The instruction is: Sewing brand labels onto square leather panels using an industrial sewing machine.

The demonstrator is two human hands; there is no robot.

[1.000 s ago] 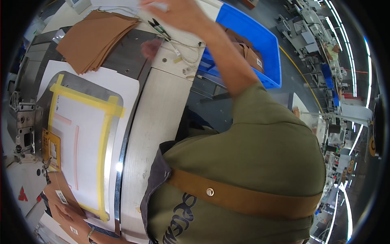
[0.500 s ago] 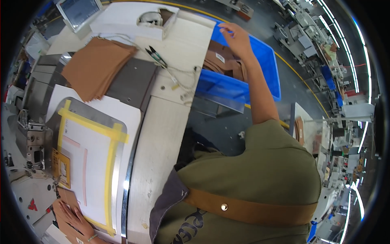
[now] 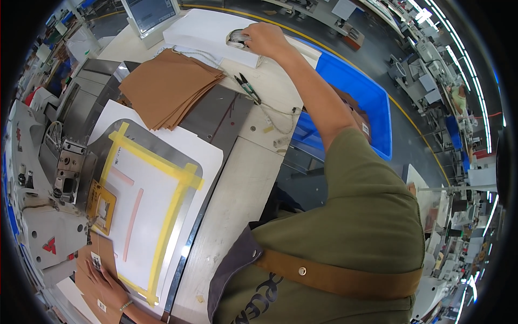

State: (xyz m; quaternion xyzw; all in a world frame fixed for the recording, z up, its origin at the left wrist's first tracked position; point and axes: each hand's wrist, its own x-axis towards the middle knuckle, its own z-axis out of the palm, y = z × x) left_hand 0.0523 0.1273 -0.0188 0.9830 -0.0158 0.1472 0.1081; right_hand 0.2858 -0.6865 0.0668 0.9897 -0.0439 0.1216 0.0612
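Observation:
My right hand (image 3: 261,40) reaches to the back of the bench, its fingers closed on a grey rounded object (image 3: 236,38) set in a white sheet or box (image 3: 197,29). What exactly it is, I cannot make out. My left hand (image 3: 105,281) lies with fingers spread on a brown panel (image 3: 91,246) at the lower left, next to the sewing machine head (image 3: 54,210). A yellow plate (image 3: 105,214) sits by the needle area, on a white template sheet (image 3: 148,216) edged with yellow tape.
Brown panels (image 3: 162,86) are stacked behind the template, beside snips (image 3: 248,86) and cord. A blue bin (image 3: 380,124) holding brown pieces stands right of the bench (image 3: 243,173). A screen (image 3: 151,13) stands at the back. Other machines line the right.
My right hand has moved from near the bin onto the grey object at the back and closed on it. My left hand still rests on the brown panel.

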